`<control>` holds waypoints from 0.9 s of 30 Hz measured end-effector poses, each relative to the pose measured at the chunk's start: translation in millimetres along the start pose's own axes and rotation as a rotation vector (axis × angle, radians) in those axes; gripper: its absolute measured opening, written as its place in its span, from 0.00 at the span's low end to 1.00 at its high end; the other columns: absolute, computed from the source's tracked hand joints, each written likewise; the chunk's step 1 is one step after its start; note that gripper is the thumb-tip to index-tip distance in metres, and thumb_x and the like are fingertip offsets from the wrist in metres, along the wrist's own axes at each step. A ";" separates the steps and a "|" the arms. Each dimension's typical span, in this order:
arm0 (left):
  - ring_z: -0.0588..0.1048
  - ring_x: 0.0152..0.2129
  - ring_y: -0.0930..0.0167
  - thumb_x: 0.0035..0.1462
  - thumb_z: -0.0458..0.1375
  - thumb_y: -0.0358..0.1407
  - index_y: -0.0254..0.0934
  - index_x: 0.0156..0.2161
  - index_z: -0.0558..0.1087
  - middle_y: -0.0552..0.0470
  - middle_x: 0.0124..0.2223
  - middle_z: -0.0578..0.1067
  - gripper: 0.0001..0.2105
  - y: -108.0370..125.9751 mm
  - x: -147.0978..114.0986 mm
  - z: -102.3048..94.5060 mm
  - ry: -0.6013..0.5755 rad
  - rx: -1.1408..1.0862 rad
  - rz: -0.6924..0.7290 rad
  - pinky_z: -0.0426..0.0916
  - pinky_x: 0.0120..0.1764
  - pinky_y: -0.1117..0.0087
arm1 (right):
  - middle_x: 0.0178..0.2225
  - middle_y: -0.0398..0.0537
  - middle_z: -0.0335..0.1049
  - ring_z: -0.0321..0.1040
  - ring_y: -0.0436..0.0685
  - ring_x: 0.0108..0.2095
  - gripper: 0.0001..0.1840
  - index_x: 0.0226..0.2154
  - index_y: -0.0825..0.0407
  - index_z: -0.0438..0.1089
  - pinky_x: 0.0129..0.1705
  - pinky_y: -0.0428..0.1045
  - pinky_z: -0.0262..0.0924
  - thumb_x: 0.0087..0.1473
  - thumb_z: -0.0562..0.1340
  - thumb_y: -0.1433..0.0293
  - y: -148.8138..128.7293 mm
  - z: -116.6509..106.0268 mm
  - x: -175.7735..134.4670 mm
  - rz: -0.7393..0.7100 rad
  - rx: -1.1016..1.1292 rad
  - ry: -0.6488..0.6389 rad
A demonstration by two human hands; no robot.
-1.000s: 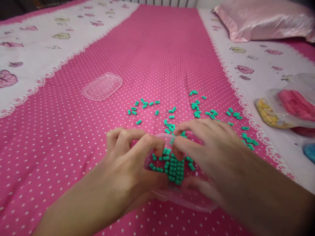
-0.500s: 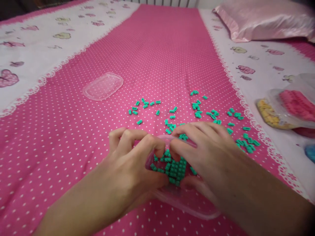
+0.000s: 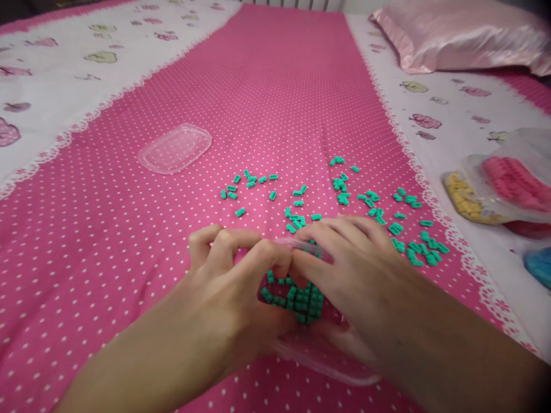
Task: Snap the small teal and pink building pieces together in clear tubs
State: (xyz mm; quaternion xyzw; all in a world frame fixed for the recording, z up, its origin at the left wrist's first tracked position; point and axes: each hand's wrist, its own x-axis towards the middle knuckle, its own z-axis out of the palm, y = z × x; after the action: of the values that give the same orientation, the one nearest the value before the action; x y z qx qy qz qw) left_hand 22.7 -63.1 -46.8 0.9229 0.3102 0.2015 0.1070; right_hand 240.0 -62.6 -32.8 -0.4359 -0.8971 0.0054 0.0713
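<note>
A clear plastic container (image 3: 327,367) rests on the bed in front of me, with green toy bricks inside. My left hand (image 3: 232,287) reaches over its left side, fingers curled and thumb against a joined block of green bricks (image 3: 306,301). From the right, my right hand (image 3: 344,275) bends its index finger and thumb around the same block. The two index fingertips nearly meet above it. Loose green bricks (image 3: 271,278) lie beside the block, left of it. My fingers partly hide the container's rim and the brick edges they grip.
Loose green bricks (image 3: 426,249) are scattered on the pink dotted bedspread (image 3: 275,86) beyond my hands. A clear lid (image 3: 175,149) lies at the left. Clear containers with yellow pieces (image 3: 465,198) and pink pieces (image 3: 514,182) stand right, near a blue item (image 3: 540,264). A pillow (image 3: 465,37) sits behind.
My index fingers have drawn slightly closer together over the block, and less of the bricks shows between my hands. The whole view has shifted a little; scattered bricks and lid stay put.
</note>
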 end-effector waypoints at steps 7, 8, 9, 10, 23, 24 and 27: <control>0.59 0.48 0.65 0.71 0.54 0.41 0.52 0.36 0.79 0.56 0.50 0.68 0.13 1.2 0.4 2.0 0.044 0.012 0.012 0.45 0.54 0.61 | 0.45 0.47 0.77 0.72 0.64 0.44 0.23 0.45 0.46 0.73 0.54 0.65 0.58 0.43 0.71 0.71 0.4 -0.8 3.1 -0.003 0.074 -0.026; 0.59 0.48 0.65 0.71 0.54 0.41 0.53 0.37 0.79 0.56 0.51 0.68 0.12 1.4 0.3 1.7 0.035 0.012 0.010 0.45 0.54 0.60 | 0.44 0.47 0.78 0.72 0.64 0.44 0.23 0.44 0.46 0.73 0.53 0.65 0.59 0.42 0.72 0.70 1.7 -2.7 2.7 0.000 0.094 -0.026; 0.59 0.48 0.65 0.70 0.55 0.42 0.53 0.38 0.79 0.56 0.51 0.68 0.11 1.6 0.0 1.4 0.031 0.016 0.008 0.45 0.54 0.60 | 0.42 0.47 0.78 0.73 0.65 0.43 0.23 0.43 0.46 0.73 0.51 0.64 0.60 0.41 0.73 0.70 3.7 -5.3 1.8 -0.002 0.113 -0.026; 0.59 0.49 0.65 0.70 0.56 0.42 0.53 0.39 0.79 0.56 0.52 0.68 0.09 1.6 -0.2 1.1 0.026 0.024 0.006 0.45 0.54 0.60 | 0.41 0.47 0.78 0.73 0.65 0.42 0.23 0.42 0.47 0.73 0.49 0.64 0.61 0.41 0.73 0.70 6.3 -8.5 0.4 -0.004 0.127 -0.025; 0.59 0.51 0.63 0.70 0.54 0.38 0.50 0.38 0.78 0.56 0.55 0.66 0.11 2.0 -0.9 -0.7 -0.010 0.014 -0.001 0.45 0.54 0.57 | 0.47 0.50 0.75 0.72 0.66 0.45 0.17 0.43 0.46 0.70 0.43 0.57 0.61 0.50 0.71 0.69 12.6 -8.5 -3.9 -0.048 -0.026 -0.012; 0.60 0.51 0.63 0.70 0.55 0.39 0.49 0.37 0.78 0.56 0.55 0.67 0.11 1.8 -1.0 -0.7 -0.010 0.014 0.001 0.45 0.54 0.57 | 0.47 0.50 0.75 0.72 0.66 0.46 0.19 0.43 0.45 0.70 0.43 0.57 0.61 0.48 0.72 0.68 11.7 -7.4 -2.8 -0.045 -0.032 -0.015; 0.60 0.50 0.63 0.71 0.54 0.40 0.48 0.36 0.78 0.55 0.54 0.67 0.12 1.3 -1.2 -0.2 -0.001 0.009 0.005 0.45 0.54 0.56 | 0.48 0.49 0.75 0.72 0.66 0.46 0.22 0.46 0.43 0.70 0.45 0.58 0.61 0.48 0.72 0.66 9.1 -6.8 -0.5 -0.048 -0.040 -0.006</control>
State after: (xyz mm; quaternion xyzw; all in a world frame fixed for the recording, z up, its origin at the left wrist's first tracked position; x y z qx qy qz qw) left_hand 22.4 -64.8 -46.7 0.9242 0.3090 0.1997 0.1024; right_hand 248.3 -57.7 -26.8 -0.4154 -0.9075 -0.0131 0.0601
